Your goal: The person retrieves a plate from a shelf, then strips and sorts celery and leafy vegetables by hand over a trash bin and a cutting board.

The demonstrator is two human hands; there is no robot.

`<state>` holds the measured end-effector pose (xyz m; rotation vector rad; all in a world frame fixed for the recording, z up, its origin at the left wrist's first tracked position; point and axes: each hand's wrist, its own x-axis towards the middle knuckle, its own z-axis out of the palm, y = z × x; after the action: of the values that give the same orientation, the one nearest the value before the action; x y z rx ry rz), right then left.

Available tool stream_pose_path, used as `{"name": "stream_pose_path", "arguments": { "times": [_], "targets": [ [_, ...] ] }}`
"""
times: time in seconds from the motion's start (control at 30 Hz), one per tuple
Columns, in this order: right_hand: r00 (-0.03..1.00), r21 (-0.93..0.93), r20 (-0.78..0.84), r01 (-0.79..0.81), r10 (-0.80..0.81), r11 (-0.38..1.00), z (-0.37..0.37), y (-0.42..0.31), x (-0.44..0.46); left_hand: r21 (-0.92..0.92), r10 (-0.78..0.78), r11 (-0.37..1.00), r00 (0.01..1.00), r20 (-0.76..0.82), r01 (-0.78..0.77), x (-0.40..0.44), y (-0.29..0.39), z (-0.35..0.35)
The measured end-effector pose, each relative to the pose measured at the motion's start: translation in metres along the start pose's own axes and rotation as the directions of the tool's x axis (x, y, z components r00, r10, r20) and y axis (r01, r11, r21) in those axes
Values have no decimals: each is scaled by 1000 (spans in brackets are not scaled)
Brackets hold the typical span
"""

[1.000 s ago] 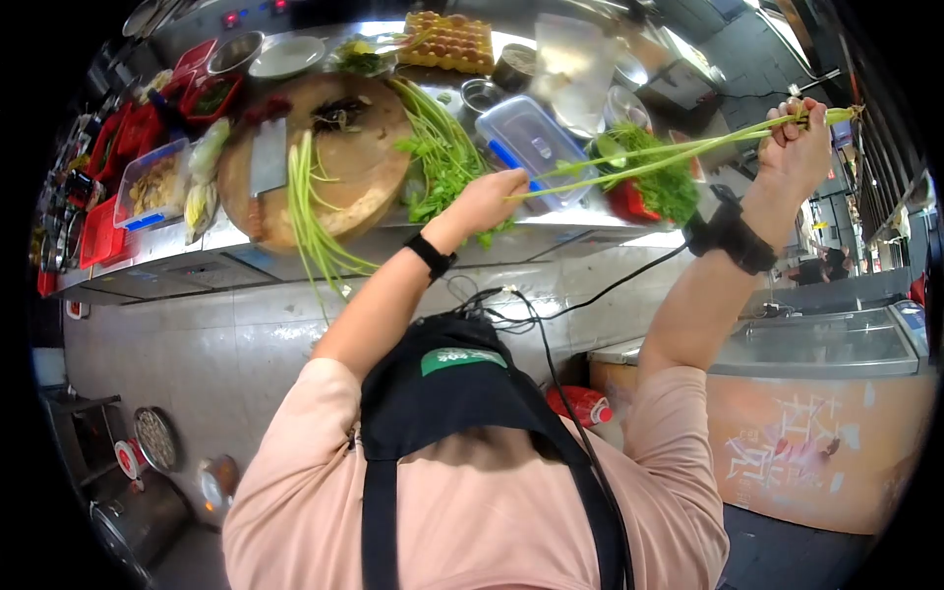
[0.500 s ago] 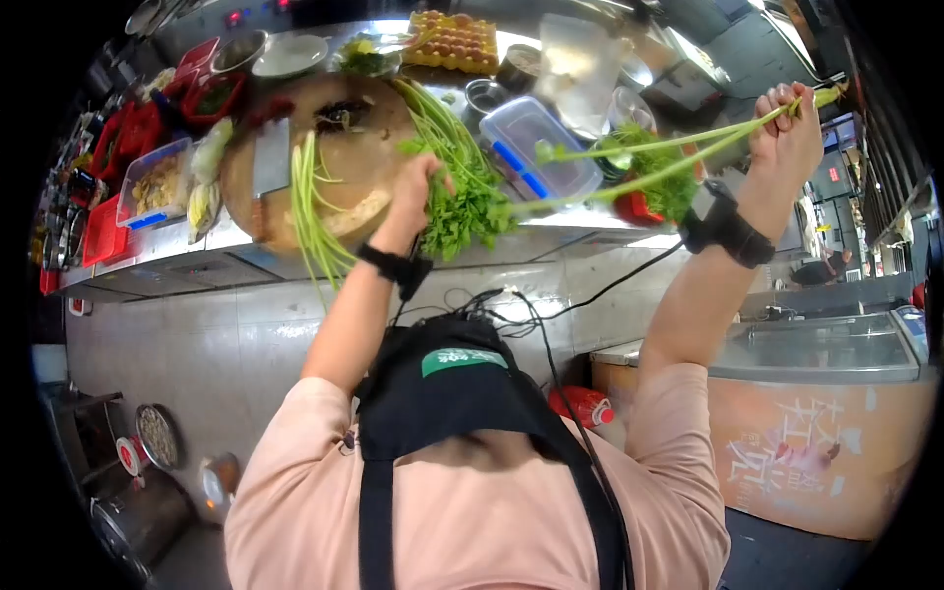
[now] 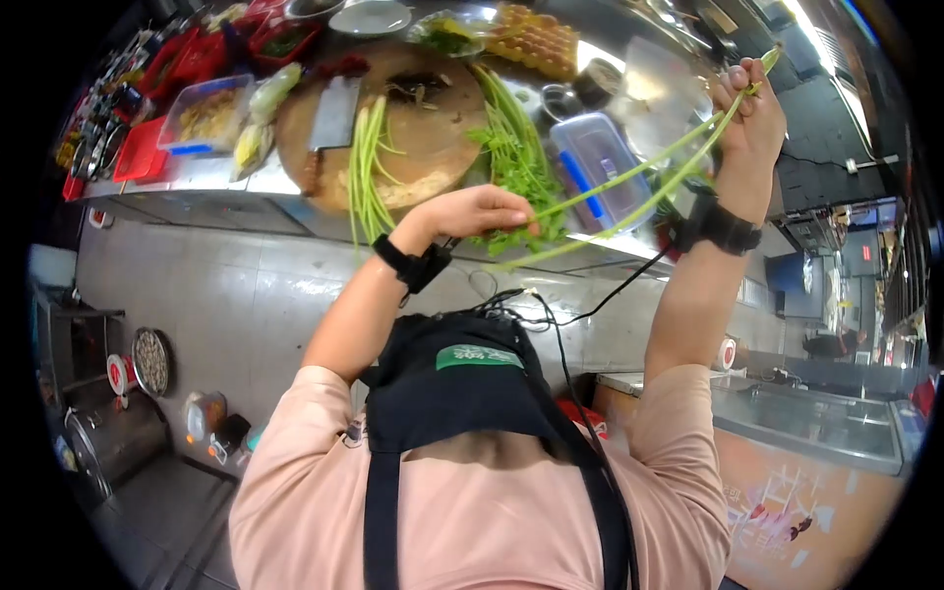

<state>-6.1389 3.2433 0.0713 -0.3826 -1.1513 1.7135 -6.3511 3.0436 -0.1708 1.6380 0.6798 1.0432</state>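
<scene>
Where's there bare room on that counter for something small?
The chopping board is largely bare between its green stalks and the leafy bunch; a narrow counter strip shows left of it, beside the pale vegetables. Crowded: the far left, with red trays, and behind the board, with plate and egg tray.

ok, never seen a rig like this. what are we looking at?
No robot: a person works bare-handed. Every picture comes from one camera worn on the head, looking forward and down, so the wearer's apron shows at the bottom. The right hand grips long green stalks at one end; the left hand pinches the far end of one. Each wrist has a black band. On the metal counter is a round board bearing a cleaver and loose stalks that hang over its near edge. Beside it are leafy greens, a lidded box and, further back, an egg tray.
</scene>
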Motion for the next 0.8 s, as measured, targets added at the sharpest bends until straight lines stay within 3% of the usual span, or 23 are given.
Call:
{"name": "stream_pose_path", "arguments": {
  "times": [0.07, 0.1, 0.13, 0.2, 0.27, 0.3, 0.33, 0.4, 0.43, 0.47, 0.5, 0.53, 0.57, 0.6, 0.63, 0.67, 0.7, 0.73, 0.77, 0.8],
  "targets": [
    [998, 23, 38, -49, 48, 999, -4, 22, 14, -192, -173, 967, 985, -20, 166, -21, -7, -3],
    [994, 30, 62, -94, 92, 995, -5, 34, 21, -311, -211, 935, 972, -100, 171, -31, -10, 0],
    [987, 36, 90, -138, 134, 990, -5, 48, 29, -312, -218, 935, 968, -122, 171, -41, -15, 4],
    [969, 95, 146, -216, 201, 972, -6, 81, 42, -543, -344, 832, 873, -346, 113, -63, -27, 14],
    [958, 65, 90, -277, 271, 959, 6, 120, 46, -550, -435, 825, 767, -472, 129, -82, -40, 29],
    [944, 83, -128, -296, 305, 952, 19, 143, 42, -529, -451, 833, 754, -477, 164, -91, -40, 38],
    [908, 137, -29, -410, 417, 902, 2, 172, 58, -503, -467, 840, 742, -481, 202, -98, -40, 44],
    [895, -15, -199, -410, 399, 912, 38, 211, 45, -235, -484, 869, 651, -585, 435, -116, -45, 58],
    [896, -14, -100, -436, 433, 900, 29, 238, 53, 152, -226, 872, 657, -719, 465, -121, -43, 60],
    [887, -16, -2, -462, 462, 887, 18, 266, 61, 176, -209, 806, 550, -808, 565, -134, -51, 67],
    [856, 78, -114, -498, 504, 864, 28, 285, 67, 186, -172, 729, 439, -882, 659, -151, -62, 75],
    [832, -10, -183, -535, 524, 845, 26, 311, 75, 98, -207, 693, 328, -922, 714, -168, -66, 84],
    [843, -111, -147, -534, 518, 838, 28, 337, 80, 14, -234, 654, 221, -947, 756, -187, -70, 92],
    [833, -212, -148, -553, 532, 806, 27, 371, 87, -172, -313, 727, 98, -945, 665, -214, -91, 106],
    [817, -252, -94, -572, 569, 781, 35, 394, 86, -375, -454, 716, -16, -891, 589, -222, -82, 114],
    [798, -167, 1, -594, 603, 787, 36, 418, 85, -477, -522, 705, -72, -850, 525, -218, -68, 115],
    [790, -348, -42, -586, 612, 732, 45, 444, 88, -498, -532, 653, -122, -838, 570, -225, -69, 119],
    [774, -486, -57, -574, 631, 659, 57, 452, 84, -596, -592, 635, -187, -784, 491, -223, -65, 119],
    [770, -499, 32, -540, 637, 678, 48, 507, 95, -600, -593, 664, -175, -786, 447, -217, -65, 118],
    [768, -563, 12, -524, 640, 639, 45, 541, 99, -606, -595, 686, -168, -786, 403, -212, -64, 116]
  ]
}}
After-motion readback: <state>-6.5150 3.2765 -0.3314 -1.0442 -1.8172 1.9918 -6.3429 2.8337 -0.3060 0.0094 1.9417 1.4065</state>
